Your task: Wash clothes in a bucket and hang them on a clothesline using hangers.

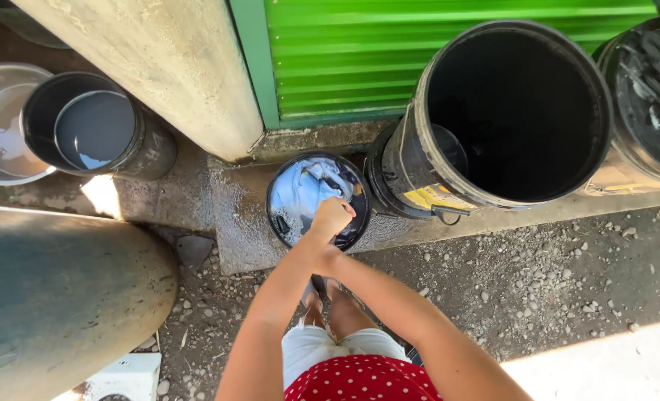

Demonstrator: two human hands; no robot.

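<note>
My left hand (pixel 332 217) is a closed fist over the small bucket (pixel 284 223), pressing blue cloth (pixel 304 186); right hand hidden beneath it.

Cloth (pixel 309 186) in bucket (pixel 282 223), L of barrel (pixel 412 160)
</note>
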